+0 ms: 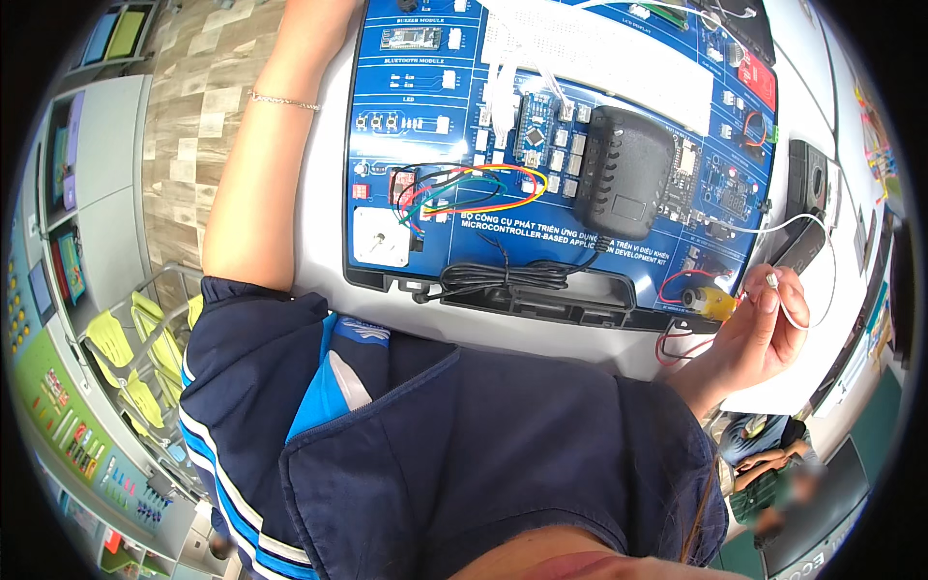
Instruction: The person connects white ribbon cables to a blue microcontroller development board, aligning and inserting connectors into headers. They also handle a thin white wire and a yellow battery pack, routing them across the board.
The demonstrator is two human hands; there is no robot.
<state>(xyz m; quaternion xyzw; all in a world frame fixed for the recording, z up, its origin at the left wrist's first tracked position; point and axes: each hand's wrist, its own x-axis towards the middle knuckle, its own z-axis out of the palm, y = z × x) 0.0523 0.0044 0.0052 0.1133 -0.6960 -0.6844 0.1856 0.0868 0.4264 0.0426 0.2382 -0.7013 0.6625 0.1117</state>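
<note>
My right hand point(759, 333) is closed at the lower right corner of a blue electronics board point(454, 253), pinching the small white connector point(771, 279) of a thin white cable point(833, 266). Just beside these fingers is a yellow gear motor point(710, 302) with red and black wires. My left arm reaches up along the board's left side; of my left hand point(324, 17) only the back part shows at the top edge, its fingers hidden. A black power adapter point(628, 174) lies on the board, its cord point(507, 277) bundled at the near edge.
A white breadboard point(619, 63) with white cables spans the board's upper part. Coloured jumper wires point(503, 198) loop near a stepper motor point(380, 235). A black box-shaped device point(810, 179) stands right of the board on the white table point(754, 391). Green chairs point(126, 358) and other people are farther off.
</note>
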